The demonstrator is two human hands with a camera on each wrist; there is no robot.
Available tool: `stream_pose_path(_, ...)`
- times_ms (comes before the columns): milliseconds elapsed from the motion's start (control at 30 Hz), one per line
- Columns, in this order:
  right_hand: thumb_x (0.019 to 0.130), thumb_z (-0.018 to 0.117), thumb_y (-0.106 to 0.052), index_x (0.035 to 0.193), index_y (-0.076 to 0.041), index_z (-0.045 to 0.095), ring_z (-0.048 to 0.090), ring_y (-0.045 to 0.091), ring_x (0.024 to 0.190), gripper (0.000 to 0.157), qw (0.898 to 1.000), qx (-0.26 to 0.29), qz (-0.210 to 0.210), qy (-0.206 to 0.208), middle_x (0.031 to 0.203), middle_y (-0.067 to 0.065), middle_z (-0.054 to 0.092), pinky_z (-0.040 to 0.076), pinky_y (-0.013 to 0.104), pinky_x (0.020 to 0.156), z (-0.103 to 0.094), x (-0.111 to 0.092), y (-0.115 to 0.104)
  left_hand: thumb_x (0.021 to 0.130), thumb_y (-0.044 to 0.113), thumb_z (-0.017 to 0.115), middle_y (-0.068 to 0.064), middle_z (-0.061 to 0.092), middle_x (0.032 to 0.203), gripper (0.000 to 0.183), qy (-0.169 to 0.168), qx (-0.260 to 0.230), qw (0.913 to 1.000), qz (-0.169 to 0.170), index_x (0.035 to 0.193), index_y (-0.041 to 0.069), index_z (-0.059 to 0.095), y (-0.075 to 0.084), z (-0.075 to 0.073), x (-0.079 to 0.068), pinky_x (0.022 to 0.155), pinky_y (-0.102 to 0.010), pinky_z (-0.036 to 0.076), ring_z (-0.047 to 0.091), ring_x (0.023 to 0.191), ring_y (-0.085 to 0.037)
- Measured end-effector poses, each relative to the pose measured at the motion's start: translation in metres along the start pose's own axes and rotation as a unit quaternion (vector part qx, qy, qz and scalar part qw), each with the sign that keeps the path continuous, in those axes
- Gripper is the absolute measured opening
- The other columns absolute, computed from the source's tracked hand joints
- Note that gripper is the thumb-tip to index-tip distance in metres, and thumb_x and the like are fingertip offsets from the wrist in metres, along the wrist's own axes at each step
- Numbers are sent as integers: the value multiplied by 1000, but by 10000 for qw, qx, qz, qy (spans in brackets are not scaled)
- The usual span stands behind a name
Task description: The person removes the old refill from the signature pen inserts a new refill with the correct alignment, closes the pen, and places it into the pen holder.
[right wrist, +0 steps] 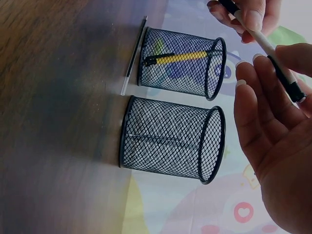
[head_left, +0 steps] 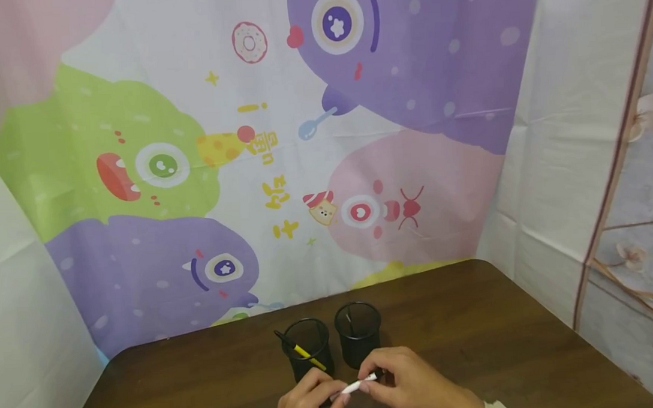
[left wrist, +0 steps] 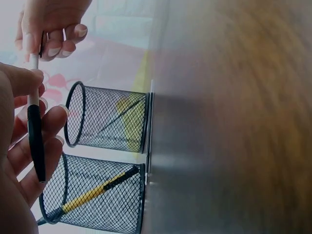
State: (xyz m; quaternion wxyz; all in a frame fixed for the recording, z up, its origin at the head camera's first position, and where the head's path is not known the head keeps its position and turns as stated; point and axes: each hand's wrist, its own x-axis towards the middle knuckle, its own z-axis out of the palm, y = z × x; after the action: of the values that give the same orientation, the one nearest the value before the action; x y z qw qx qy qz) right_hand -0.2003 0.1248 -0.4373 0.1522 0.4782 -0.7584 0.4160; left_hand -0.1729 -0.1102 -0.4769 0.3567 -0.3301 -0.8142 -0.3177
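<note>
A white pen with black ends is held between both hands above the table. My left hand pinches its white barrel near the black grip end, which lies along the fingers in the left wrist view. At the other end, my right hand pinches the pen by its black clip and cap. Just beyond the hands stand two black mesh pen cups. A yellow and black pen leans in the left cup; a thin dark stick is inside the right cup.
A thin refill-like tube, dark with a pale end, lies on the brown wooden table beside the left cup's base. Behind the table hangs a cartoon-print cloth. Pale cloth closes off the right side.
</note>
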Motion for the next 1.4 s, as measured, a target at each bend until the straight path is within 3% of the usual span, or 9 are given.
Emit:
stream_pose_path(200, 96, 71, -16, 100, -22, 67, 55, -3, 77, 8, 10000, 60, 30, -34, 90, -13, 64, 53, 24, 64, 1, -1, 2, 87, 26, 81, 17, 53, 85, 9, 9, -127, 9996, -233, 91, 31, 74, 1, -1, 0, 53, -6, 34, 44, 59, 6)
stream_pose_path(367, 95, 72, -15, 100, -21, 67, 56, -3, 77, 9, 10000, 77, -14, -2, 90, -12, 65, 53, 24, 63, 2, -2, 3, 90, 30, 78, 17, 53, 85, 4, 73, -162, 9998, -134, 90, 27, 75, -1, -1, 0, 52, -5, 34, 42, 61, 9)
stream_pose_path(700, 96, 71, -18, 99, -25, 66, 53, -3, 74, 10, 9999, -72, 98, 14, 89, -18, 62, 49, 22, 63, -2, -2, 1, 82, 23, 86, 23, 55, 85, 15, 87, -499, 9979, -410, 90, 31, 75, -1, -4, 1, 54, -8, 38, 48, 61, 5)
stream_pose_path(967, 96, 71, -19, 98, -25, 66, 53, -4, 72, 8, 9994, -225, 170, 175, 88, -18, 63, 50, 23, 61, -1, 0, 0, 77, 7, 87, 10, 67, 77, 20, 651, -1310, 9892, 89, 91, 19, 77, -11, 0, 3, 54, -12, 45, 57, 63, 4)
stream_pose_path(1100, 96, 70, -19, 99, -22, 67, 52, -5, 72, 6, 9997, -128, 177, 135, 87, -16, 64, 50, 23, 60, -1, -1, 1, 76, 9, 88, 10, 69, 77, 19, 703, -1482, 9853, -474, 88, 20, 78, -7, -3, 3, 57, -15, 49, 62, 64, 0)
stream_pose_path(1200, 97, 70, -17, 99, -20, 67, 53, -5, 74, 5, 9999, -27, 132, 81, 86, -14, 64, 50, 22, 62, -1, -4, 1, 76, 12, 89, 10, 70, 73, 15, 497, -2013, 9651, -1598, 84, 18, 79, 4, -8, 3, 54, -21, 52, 64, 60, -4)
stream_pose_path(1300, 97, 69, -17, 99, -20, 66, 55, -5, 75, 5, 9999, 51, 113, 87, 86, -14, 64, 50, 21, 63, -1, -4, 1, 77, 13, 88, 3, 70, 66, 12, 335, -2734, 9187, -2832, 84, 11, 78, 15, -14, 6, 51, -28, 55, 66, 55, -11)
stream_pose_path(1367, 97, 69, -17, 100, -21, 66, 55, -4, 75, 5, 9998, 110, 128, 100, 85, -15, 64, 50, 21, 63, -1, -3, 2, 78, 11, 87, -3, 69, 62, 15, 315, -3078, 8893, -3367, 86, 3, 76, 18, -18, 9, 49, -32, 55, 67, 53, -15)
stream_pose_path(1400, 97, 69, -18, 100, -21, 66, 55, -4, 75, 5, 9998, 113, 124, 103, 86, -16, 64, 51, 22, 63, -1, -2, 2, 78, 9, 86, -5, 69, 61, 16, 325, -3142, 8816, -3506, 87, 1, 76, 19, -20, 10, 49, -33, 55, 67, 53, -17)
